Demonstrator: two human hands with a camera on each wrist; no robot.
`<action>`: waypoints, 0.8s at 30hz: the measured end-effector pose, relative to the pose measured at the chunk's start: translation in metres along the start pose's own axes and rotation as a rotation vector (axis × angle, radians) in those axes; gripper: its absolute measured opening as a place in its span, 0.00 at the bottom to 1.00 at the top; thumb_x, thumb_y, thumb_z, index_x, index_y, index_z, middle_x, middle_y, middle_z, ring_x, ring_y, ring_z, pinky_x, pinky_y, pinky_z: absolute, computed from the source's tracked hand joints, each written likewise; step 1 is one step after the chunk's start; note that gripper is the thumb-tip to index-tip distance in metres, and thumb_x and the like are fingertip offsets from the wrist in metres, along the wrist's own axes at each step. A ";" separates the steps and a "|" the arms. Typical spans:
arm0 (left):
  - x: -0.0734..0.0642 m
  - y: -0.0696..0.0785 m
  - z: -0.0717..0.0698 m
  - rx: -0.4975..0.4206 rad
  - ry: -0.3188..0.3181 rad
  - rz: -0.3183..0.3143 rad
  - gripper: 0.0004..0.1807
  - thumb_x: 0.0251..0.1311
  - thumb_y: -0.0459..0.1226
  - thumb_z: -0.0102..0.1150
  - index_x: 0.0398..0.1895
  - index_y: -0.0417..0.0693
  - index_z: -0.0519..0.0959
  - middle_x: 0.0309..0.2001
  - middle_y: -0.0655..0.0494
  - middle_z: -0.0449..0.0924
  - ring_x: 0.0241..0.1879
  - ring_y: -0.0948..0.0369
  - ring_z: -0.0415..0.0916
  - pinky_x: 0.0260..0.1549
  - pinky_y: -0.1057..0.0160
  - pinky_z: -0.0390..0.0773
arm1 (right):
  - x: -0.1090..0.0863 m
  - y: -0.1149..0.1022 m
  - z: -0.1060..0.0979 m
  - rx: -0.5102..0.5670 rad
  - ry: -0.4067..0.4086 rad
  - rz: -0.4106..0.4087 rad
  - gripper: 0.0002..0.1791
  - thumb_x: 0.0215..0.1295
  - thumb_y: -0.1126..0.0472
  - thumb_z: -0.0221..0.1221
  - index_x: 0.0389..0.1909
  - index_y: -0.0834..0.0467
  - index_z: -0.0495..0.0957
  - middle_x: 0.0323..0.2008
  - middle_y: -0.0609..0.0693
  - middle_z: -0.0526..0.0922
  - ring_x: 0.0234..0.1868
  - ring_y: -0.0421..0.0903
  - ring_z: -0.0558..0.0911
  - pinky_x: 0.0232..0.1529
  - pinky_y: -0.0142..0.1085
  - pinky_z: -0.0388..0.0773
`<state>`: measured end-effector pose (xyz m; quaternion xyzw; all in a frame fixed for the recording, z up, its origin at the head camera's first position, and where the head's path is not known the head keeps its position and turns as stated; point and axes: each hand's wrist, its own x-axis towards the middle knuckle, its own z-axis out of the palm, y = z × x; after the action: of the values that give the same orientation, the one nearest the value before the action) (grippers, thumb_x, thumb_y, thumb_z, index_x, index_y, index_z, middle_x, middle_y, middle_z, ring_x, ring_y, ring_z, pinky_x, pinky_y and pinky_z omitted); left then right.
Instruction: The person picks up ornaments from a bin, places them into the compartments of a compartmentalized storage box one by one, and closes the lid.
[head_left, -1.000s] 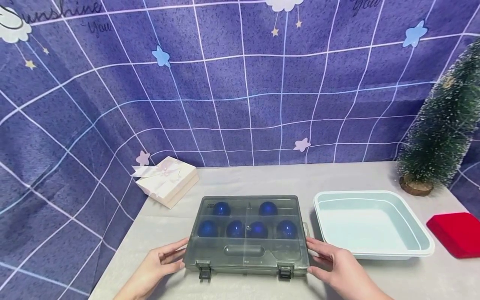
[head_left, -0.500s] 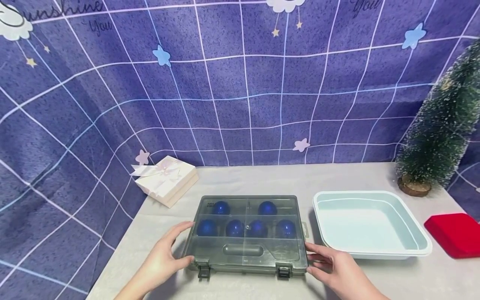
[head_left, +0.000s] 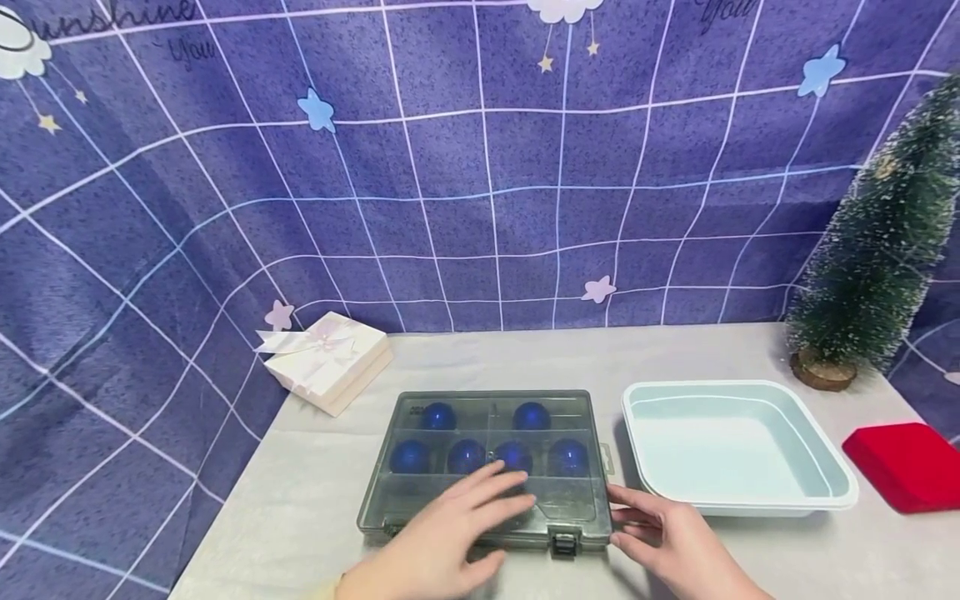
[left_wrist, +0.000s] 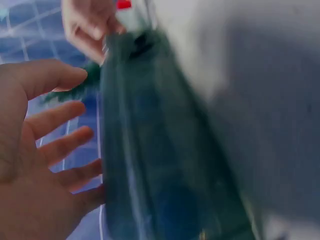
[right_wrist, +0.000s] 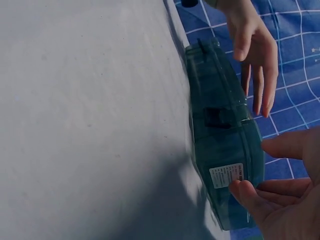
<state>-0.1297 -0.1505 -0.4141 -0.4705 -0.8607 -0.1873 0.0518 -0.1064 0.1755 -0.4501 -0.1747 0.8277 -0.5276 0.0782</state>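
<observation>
A smoky translucent plastic organizer case [head_left: 408, 493] lies closed on the table, with several blue balls [head_left: 410, 457] showing through its lid. My left hand [head_left: 442, 537] is spread over the front of the lid, fingers extended, covering most of the left latch. The right latch [head_left: 564, 543] stays visible at the front edge. At the case's right end, my right hand [head_left: 678, 537] rests its fingertips and thumb against the side. A white label [right_wrist: 225, 175] on the case shows by the right thumb in the right wrist view.
A pale blue tray [head_left: 847, 498] stands right of the case, beside the right hand. Further right lie a red block-shaped object [head_left: 911, 465] and a small artificial tree [head_left: 873, 275]. A white gift box [head_left: 330, 362] sits at the back left, before a blue curtain [head_left: 450, 167].
My left hand has left the case's left side and moved right, over the front of the lid. The right hand keeps its place at the right end. The case stays closed.
</observation>
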 end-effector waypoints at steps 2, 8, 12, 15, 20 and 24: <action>0.006 0.002 0.007 0.026 -0.054 0.061 0.36 0.61 0.42 0.67 0.75 0.54 0.69 0.76 0.54 0.62 0.75 0.45 0.56 0.65 0.42 0.67 | 0.001 -0.001 0.000 0.012 -0.005 0.010 0.33 0.65 0.61 0.68 0.65 0.76 0.71 0.60 0.70 0.78 0.50 0.48 0.86 0.46 0.34 0.82; 0.017 0.006 0.017 0.142 -0.136 0.140 0.35 0.65 0.43 0.60 0.76 0.56 0.67 0.76 0.56 0.62 0.75 0.51 0.58 0.65 0.45 0.68 | 0.000 -0.001 0.000 0.036 -0.014 0.004 0.34 0.65 0.61 0.68 0.65 0.77 0.70 0.60 0.72 0.77 0.50 0.48 0.86 0.45 0.35 0.83; 0.017 0.008 0.020 0.097 -0.148 0.117 0.35 0.64 0.40 0.59 0.76 0.55 0.66 0.76 0.56 0.62 0.75 0.51 0.57 0.64 0.41 0.68 | 0.000 0.000 0.000 0.045 -0.018 -0.002 0.34 0.65 0.62 0.67 0.65 0.78 0.69 0.60 0.72 0.77 0.49 0.47 0.86 0.45 0.34 0.82; 0.015 0.009 0.022 0.021 -0.152 0.097 0.35 0.64 0.39 0.57 0.77 0.54 0.65 0.76 0.55 0.61 0.76 0.50 0.55 0.64 0.38 0.66 | 0.000 0.001 0.001 0.030 -0.015 -0.001 0.34 0.65 0.62 0.68 0.64 0.78 0.69 0.56 0.69 0.81 0.47 0.45 0.87 0.43 0.34 0.83; 0.013 0.008 0.026 -0.035 -0.169 0.084 0.35 0.66 0.40 0.51 0.78 0.54 0.63 0.77 0.55 0.59 0.77 0.49 0.52 0.65 0.36 0.63 | -0.001 0.007 0.001 0.046 -0.028 0.041 0.23 0.66 0.65 0.66 0.55 0.77 0.77 0.42 0.58 0.87 0.38 0.40 0.86 0.38 0.33 0.83; 0.012 0.006 0.027 -0.043 -0.170 0.088 0.33 0.68 0.40 0.49 0.78 0.54 0.63 0.77 0.55 0.59 0.77 0.50 0.51 0.66 0.37 0.63 | -0.004 0.015 0.001 0.310 -0.130 0.199 0.14 0.70 0.68 0.58 0.47 0.78 0.78 0.36 0.56 0.87 0.35 0.45 0.86 0.36 0.35 0.84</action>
<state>-0.1289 -0.1280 -0.4339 -0.5233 -0.8361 -0.1628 -0.0236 -0.1054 0.1820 -0.4639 -0.1117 0.7429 -0.6259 0.2093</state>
